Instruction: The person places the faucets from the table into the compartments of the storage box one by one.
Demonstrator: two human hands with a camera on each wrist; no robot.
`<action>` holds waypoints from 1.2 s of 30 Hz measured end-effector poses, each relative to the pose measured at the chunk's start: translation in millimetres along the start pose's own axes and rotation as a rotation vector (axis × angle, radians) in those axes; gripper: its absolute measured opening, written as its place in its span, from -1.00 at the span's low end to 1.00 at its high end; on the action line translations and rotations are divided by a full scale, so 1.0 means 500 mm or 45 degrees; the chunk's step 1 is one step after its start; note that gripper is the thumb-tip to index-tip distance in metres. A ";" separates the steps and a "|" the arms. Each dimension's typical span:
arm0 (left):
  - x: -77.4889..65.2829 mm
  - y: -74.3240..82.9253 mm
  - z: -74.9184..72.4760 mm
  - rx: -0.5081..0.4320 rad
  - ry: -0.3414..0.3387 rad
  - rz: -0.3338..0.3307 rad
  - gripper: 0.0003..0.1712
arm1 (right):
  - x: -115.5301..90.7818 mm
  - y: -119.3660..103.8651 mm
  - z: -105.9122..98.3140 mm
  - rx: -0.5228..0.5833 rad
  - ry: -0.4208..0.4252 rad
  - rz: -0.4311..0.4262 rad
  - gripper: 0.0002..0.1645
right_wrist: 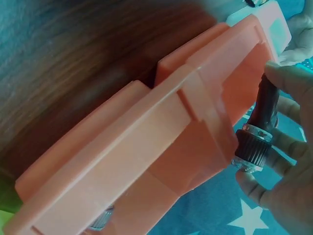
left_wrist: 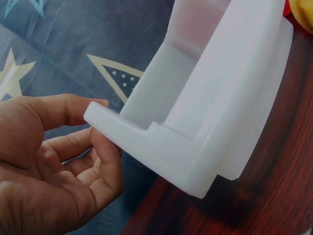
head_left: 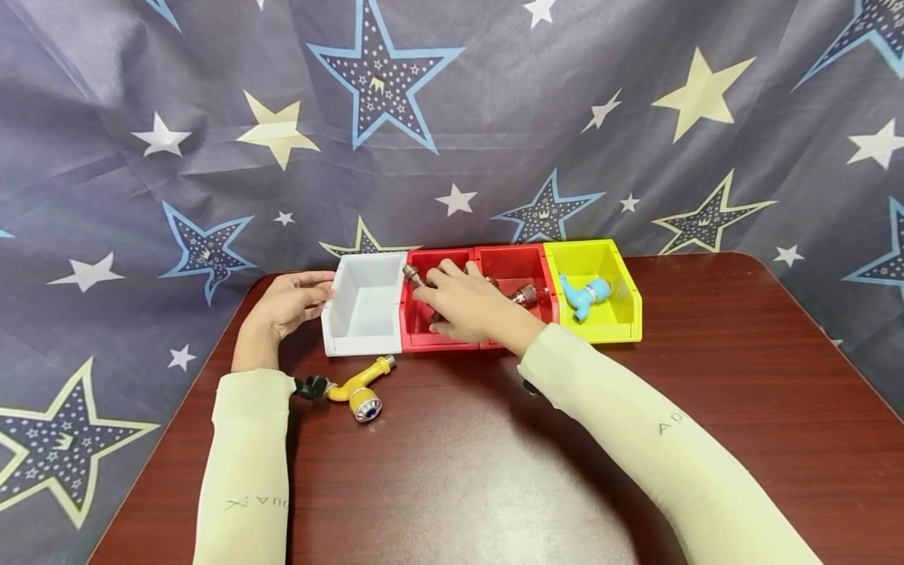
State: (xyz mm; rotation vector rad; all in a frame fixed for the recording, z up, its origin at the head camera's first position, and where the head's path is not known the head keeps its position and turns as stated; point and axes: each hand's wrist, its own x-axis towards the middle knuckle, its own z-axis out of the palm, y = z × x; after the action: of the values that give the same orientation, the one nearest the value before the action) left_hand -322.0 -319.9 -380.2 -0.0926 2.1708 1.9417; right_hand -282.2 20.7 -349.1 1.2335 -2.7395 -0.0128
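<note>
My left hand point(head_left: 286, 302) pinches the side rim of the white bin point(head_left: 363, 346) between thumb and fingers, as the left wrist view shows up close. Over the left red bin point(head_left: 424, 340), my right hand point(head_left: 462, 302) holds a dark brown tap point(right_wrist: 266, 100). Its fingers curl about the tap, and in the head view only the tap's end point(head_left: 412, 275) and small parts stick out past them. Another brown tap point(head_left: 524, 295) lies in the right red bin point(head_left: 515, 263), partly hidden by the right hand and wrist.
A yellow bin point(head_left: 617, 333) with a light blue tap point(head_left: 582, 299) inside ends the row at right. On the dark red table point(head_left: 438, 471), a yellow tap point(head_left: 348, 389) lies in front of the white bin. A star-patterned cloth point(head_left: 487, 102) hangs behind the bins.
</note>
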 end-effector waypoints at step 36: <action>0.001 -0.002 0.002 -0.024 -0.024 0.012 -0.40 | 0.080 0.000 0.048 -0.059 -0.250 0.210 -0.36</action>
State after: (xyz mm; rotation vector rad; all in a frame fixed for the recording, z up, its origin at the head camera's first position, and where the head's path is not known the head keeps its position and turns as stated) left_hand -322.5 -318.9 -381.2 -0.0669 2.1453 1.9605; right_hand -311.6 -10.4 -367.9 1.0422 -2.9813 -0.1891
